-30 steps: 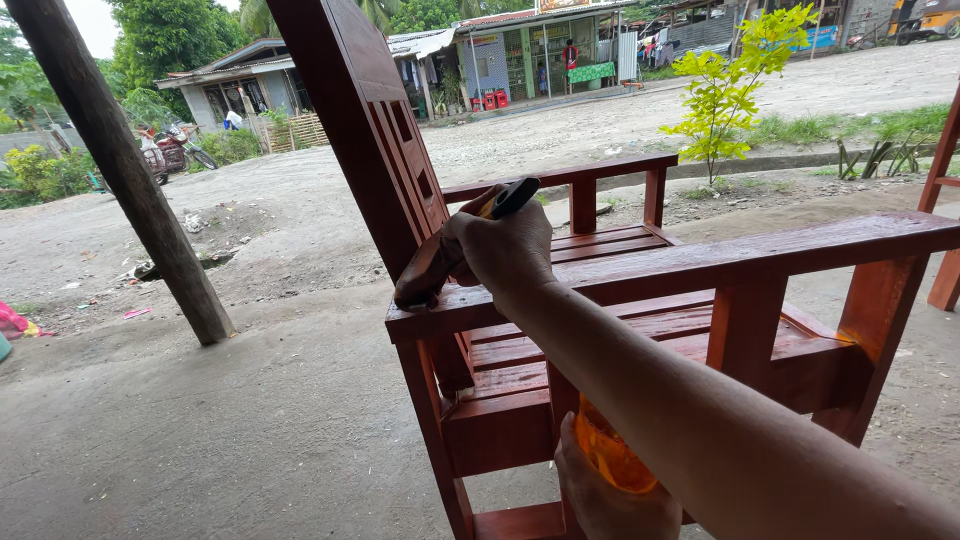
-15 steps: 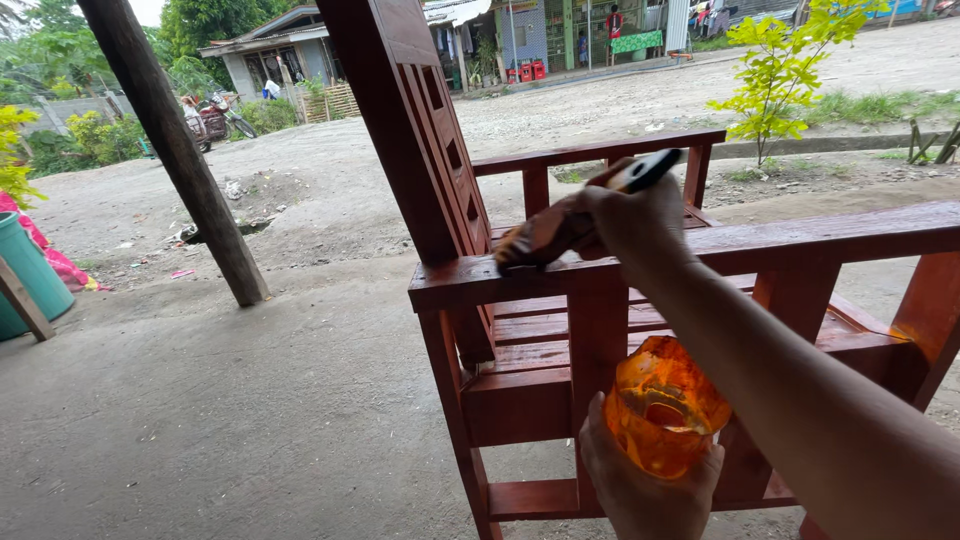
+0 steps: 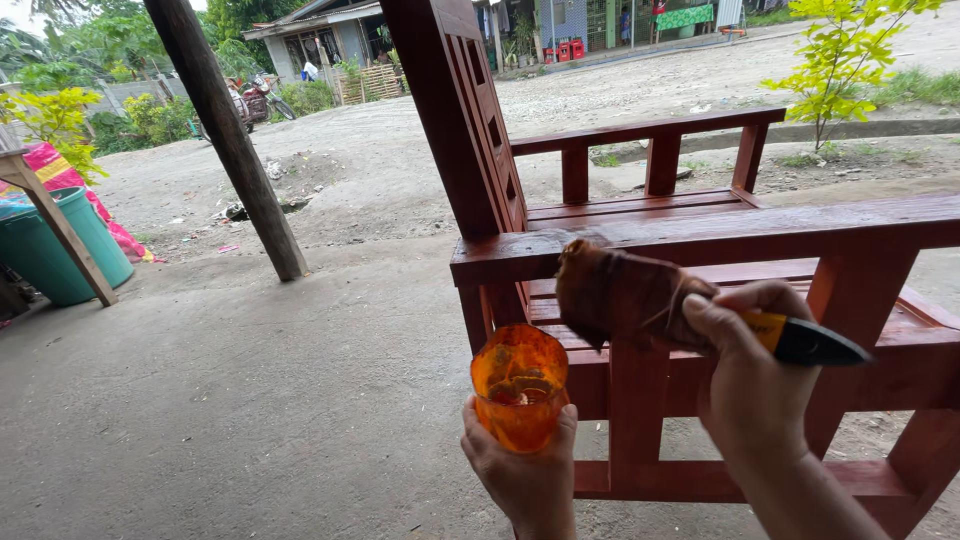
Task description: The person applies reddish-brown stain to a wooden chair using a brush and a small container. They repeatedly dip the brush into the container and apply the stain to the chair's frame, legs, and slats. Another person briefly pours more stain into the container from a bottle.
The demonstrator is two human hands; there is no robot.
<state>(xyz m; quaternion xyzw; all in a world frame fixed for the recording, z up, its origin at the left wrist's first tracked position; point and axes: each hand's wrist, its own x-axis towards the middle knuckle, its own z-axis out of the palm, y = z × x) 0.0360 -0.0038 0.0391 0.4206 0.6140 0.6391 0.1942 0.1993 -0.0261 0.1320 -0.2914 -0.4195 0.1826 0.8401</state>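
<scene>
The right hand, fingers clamped, grips the stain-soaked wide brush by its stiff black-and-yellow handle; the left hand, fingers wrapped, holds the light, spillable orange plastic cup.

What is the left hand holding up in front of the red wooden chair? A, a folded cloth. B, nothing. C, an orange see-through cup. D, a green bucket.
C: the left hand grips an orange see-through cup from below, while the right hand holds the paintbrush.
</scene>
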